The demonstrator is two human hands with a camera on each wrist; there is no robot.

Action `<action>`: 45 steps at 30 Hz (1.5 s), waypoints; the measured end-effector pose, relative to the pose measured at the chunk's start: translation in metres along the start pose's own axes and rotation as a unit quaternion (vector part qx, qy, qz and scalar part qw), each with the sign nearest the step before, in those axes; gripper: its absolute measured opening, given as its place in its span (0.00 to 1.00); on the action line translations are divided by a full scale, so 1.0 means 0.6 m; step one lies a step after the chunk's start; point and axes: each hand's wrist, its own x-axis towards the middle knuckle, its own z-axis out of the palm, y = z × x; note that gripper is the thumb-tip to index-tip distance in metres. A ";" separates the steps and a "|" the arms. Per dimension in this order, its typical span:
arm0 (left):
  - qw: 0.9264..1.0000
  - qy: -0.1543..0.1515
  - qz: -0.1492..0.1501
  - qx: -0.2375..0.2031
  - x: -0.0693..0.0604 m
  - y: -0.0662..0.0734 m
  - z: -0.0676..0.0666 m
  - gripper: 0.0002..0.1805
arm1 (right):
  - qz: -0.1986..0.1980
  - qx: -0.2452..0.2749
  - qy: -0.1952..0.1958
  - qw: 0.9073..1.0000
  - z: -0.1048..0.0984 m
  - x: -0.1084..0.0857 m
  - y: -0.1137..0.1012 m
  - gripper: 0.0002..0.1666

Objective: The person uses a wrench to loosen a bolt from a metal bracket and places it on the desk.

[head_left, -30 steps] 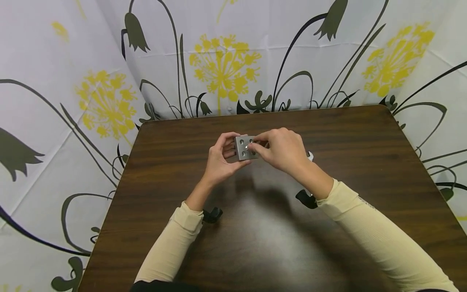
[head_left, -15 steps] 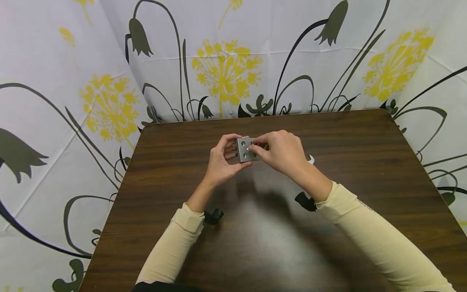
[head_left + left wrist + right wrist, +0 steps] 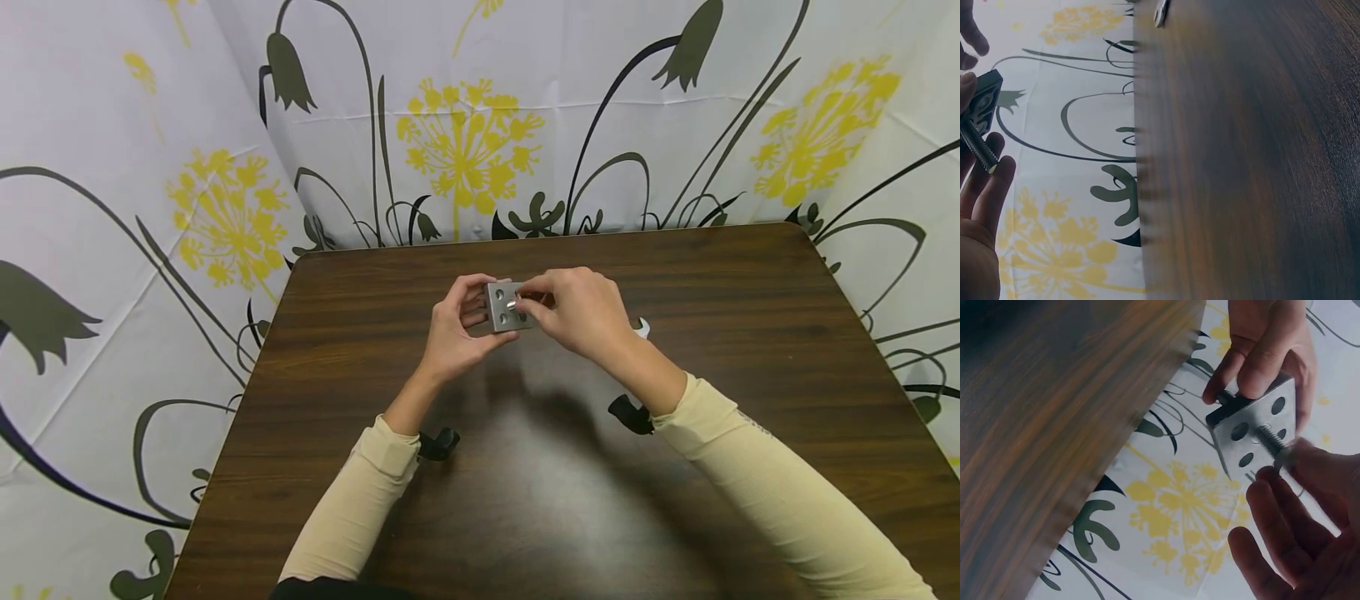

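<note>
My left hand (image 3: 452, 333) grips a small grey metal plate (image 3: 500, 308) by its edges, above the table. Several round holes show in the plate's face in the right wrist view. A threaded bolt (image 3: 1267, 438) sticks out from near the middle of that face. With thumb and fingers, my right hand (image 3: 583, 310) pinches the bolt's outer end; whether a head or a nut sits there, I cannot tell. From the left wrist, a threaded length of bolt (image 3: 982, 149) shows beside the plate, pointing toward the left fingers.
A wrench (image 3: 642, 327) lies on the brown wooden table (image 3: 360, 333), partly hidden behind my right wrist. Behind the table hangs a white curtain (image 3: 570, 125) printed with flowers. Black wrist mounts (image 3: 438, 444) stick out below both wrists.
Both hands stay nearly in place around the plate. The right fingers have shifted slightly at the bolt, and a little more of its bright shaft shows. The head view has tilted slightly.
</note>
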 end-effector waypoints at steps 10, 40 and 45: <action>1.000 -0.002 0.002 -0.002 0.001 -0.004 0.000 0.38 | 0.030 0.003 0.003 1.000 0.003 0.000 0.000 0.16; 1.000 -0.003 0.001 0.008 -0.002 0.000 -0.002 0.38 | 0.009 0.003 -0.005 1.000 0.003 -0.001 0.001 0.14; 1.000 -0.002 -0.002 0.007 -0.004 -0.001 -0.004 0.38 | -0.029 0.002 -0.015 0.999 0.002 -0.003 -0.001 0.16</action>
